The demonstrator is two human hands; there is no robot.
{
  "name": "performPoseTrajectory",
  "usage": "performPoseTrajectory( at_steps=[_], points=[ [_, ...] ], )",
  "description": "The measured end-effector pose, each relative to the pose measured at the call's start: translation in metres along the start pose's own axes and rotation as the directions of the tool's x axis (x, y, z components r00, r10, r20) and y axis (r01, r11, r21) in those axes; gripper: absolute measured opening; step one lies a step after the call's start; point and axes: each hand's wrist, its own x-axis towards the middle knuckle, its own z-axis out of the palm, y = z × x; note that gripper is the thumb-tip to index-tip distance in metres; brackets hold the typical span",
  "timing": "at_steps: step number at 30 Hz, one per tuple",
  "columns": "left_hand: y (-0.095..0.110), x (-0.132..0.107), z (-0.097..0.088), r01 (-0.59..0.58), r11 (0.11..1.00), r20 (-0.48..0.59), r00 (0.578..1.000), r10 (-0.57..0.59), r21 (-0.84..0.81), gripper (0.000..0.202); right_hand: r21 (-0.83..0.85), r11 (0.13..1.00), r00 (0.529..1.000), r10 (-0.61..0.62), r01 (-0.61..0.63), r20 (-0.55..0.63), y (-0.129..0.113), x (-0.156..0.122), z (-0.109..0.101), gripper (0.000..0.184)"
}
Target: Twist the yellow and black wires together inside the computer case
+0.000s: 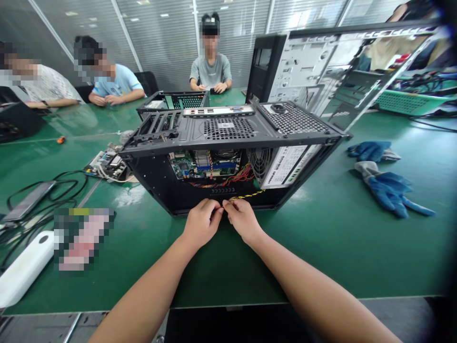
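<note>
A black computer case (228, 138) lies in front of me with its open side facing me. Inside it show a green motherboard (205, 164), a bundle of red and orange wires (243, 176) and a power supply (285, 164) with a white label. A twisted yellow-and-black cable (252, 194) runs from below the power supply to my hands. My right hand (241, 216) pinches this cable near the case's lower edge. Fingertips together, my left hand (203, 221) meets it at the cable's end. What sits between the fingertips is mostly hidden.
Blue work gloves (387, 188) lie at right, with a green basket (410, 102) of cables behind. Another open case (307, 66) stands behind mine. At left are a loose circuit board (109, 162), black cables (67, 178) and a white device (26, 269). Several people sit across the table.
</note>
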Motion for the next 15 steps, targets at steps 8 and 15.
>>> performPoseTrajectory(
  at_steps=[8, 15],
  points=[
    [-0.0009, 0.0005, 0.0018, 0.018, 0.999, 0.042, 0.999, -0.02, 0.03, 0.013, -0.029, 0.999, 1.0, -0.018, 0.018, 0.006, 0.0012, 0.0003, 0.0002, 0.037],
    [-0.0006, 0.0001, 0.0015, 0.036, 0.999, 0.073, 0.997, -0.038, 0.029, 0.016, -0.072, 0.996, 0.998, -0.054, 0.055, 0.019, -0.0011, -0.0013, 0.0001, 0.031]
  ],
)
